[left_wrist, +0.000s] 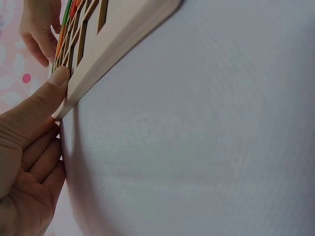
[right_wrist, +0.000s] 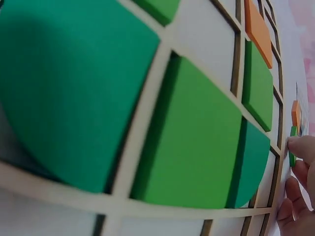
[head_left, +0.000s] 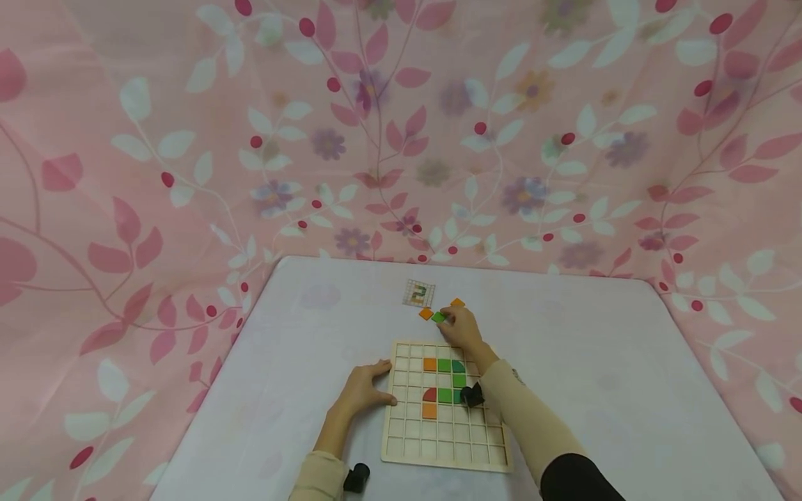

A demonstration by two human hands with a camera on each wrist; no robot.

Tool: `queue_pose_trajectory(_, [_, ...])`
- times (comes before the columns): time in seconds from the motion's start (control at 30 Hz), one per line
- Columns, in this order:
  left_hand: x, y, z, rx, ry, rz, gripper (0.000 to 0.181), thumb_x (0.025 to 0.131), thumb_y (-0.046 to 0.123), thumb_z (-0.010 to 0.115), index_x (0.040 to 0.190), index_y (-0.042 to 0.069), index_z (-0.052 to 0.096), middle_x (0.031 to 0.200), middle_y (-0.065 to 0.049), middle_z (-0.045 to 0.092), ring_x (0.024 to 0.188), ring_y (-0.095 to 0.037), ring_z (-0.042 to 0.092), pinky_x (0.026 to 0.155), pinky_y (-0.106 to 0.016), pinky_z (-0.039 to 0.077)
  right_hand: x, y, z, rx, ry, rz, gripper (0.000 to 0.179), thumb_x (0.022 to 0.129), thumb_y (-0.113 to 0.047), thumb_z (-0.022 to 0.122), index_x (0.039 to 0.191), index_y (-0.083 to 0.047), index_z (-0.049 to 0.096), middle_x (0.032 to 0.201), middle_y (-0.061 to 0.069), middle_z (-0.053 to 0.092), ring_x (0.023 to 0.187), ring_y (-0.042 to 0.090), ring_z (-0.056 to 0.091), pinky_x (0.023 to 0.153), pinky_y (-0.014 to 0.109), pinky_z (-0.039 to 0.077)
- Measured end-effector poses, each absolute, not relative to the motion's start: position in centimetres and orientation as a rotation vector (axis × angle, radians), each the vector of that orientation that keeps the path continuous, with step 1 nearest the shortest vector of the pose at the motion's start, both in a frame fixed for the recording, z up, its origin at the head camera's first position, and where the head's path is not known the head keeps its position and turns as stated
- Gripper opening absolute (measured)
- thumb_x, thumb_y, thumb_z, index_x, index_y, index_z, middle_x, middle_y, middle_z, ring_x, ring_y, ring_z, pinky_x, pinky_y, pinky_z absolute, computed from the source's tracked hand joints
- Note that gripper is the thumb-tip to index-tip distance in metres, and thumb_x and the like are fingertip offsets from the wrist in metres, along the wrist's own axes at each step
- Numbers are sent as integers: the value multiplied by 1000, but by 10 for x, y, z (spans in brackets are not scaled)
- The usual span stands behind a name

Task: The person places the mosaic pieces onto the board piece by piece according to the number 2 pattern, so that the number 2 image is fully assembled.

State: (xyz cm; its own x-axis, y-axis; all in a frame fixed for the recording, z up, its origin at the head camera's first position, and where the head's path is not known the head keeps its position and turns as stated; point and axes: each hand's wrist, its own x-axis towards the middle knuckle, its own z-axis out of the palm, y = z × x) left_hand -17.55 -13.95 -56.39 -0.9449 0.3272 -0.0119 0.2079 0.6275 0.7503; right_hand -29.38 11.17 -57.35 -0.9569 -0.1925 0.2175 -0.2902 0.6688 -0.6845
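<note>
My left hand holds the left edge of a wooden grid board, with its thumb at the rim in the left wrist view. Beyond the board's far edge, my right hand pinches a green square tile between thumb and fingers. Two orange tiles lie close by that hand. In the grid sit orange and green squares, a red rounded tile and dark green rounded tiles, set out in a bent figure. Part of the board's right side is hidden under my right forearm.
A small pattern card with a coloured figure on a grid lies behind the loose tiles. White cloth covers the table. A pink floral curtain hangs along the back and sides. Each wrist carries a black camera.
</note>
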Motion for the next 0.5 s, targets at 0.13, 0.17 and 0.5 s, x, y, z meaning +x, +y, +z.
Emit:
queue_pose_trajectory(0.13, [-176,-139,-563,448,2697,1218,78,59,21,88,124,-8,56,130,-20,54,123,-38,49,103,-49,39,-294,116,-573,278,-2729,1305,40,77,2,64,115,9,60,101,20,65,82,27,56,72,39,49])
queue_pose_trajectory(0.17, [-175,-139,-563,445,2696,1217,78,59,20,88,124,-8,56,130,-20,54,123,-38,49,103,-49,39,-294,117,-573,251,-2717,1347,41,76,3,63,116,10,60,101,20,64,83,27,56,72,38,49])
queue_pose_trajectory(0.5, [-176,-138,-563,433,2698,1219,78,58,20,88,124,-7,56,130,-20,55,123,-38,49,104,-49,38,-293,124,-572,209,-2652,1428,40,74,7,62,113,13,59,100,24,64,81,30,60,73,38,52])
